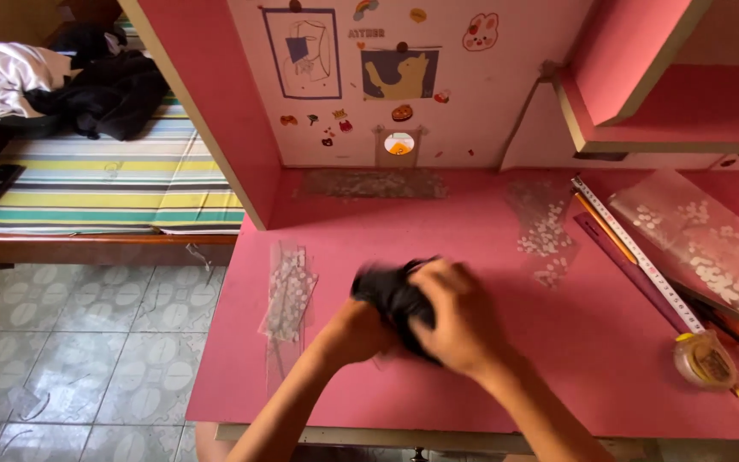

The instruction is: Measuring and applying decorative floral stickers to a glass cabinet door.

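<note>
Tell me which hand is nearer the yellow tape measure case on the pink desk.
Right. The right hand grips the black bundle mid-desk, on the side toward the yellow tape measure case; the left hand is farther away, on the bundle's opposite side.

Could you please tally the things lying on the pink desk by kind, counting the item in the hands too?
Clear dotted plastic bags: 4
Tape measure: 1
Pencil: 1
Dark bundle in both hands: 1
Total: 7
</note>
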